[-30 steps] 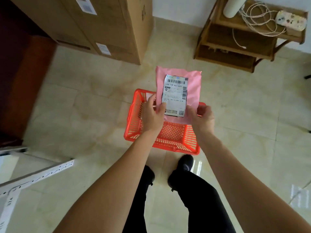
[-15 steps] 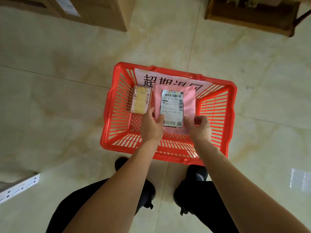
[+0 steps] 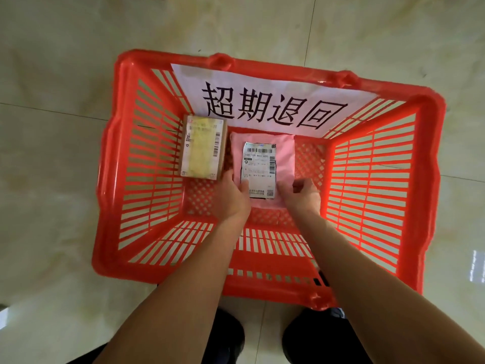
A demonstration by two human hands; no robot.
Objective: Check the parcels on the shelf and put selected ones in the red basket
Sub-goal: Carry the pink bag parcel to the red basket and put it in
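A red slatted basket point(image 3: 372, 164) stands on the tiled floor below me. Inside it a pink plastic parcel point(image 3: 284, 158) with a white shipping label lies flat on the basket's bottom. My left hand point(image 3: 232, 198) pinches the parcel's near left corner, thumb on the label. My right hand point(image 3: 301, 194) grips its near right corner with curled fingers. A small brown cardboard parcel point(image 3: 203, 149) taped in yellow lies in the basket to the left of the pink one.
A white paper sign point(image 3: 265, 101) with large black characters lines the basket's far wall. Pale glossy floor tiles point(image 3: 52, 127) surround the basket. My dark shoes point(image 3: 228, 334) stand just behind its near rim.
Both hands have carried the pink parcel from above the basket down onto its bottom. My head has bent closer, so the basket fills the view.
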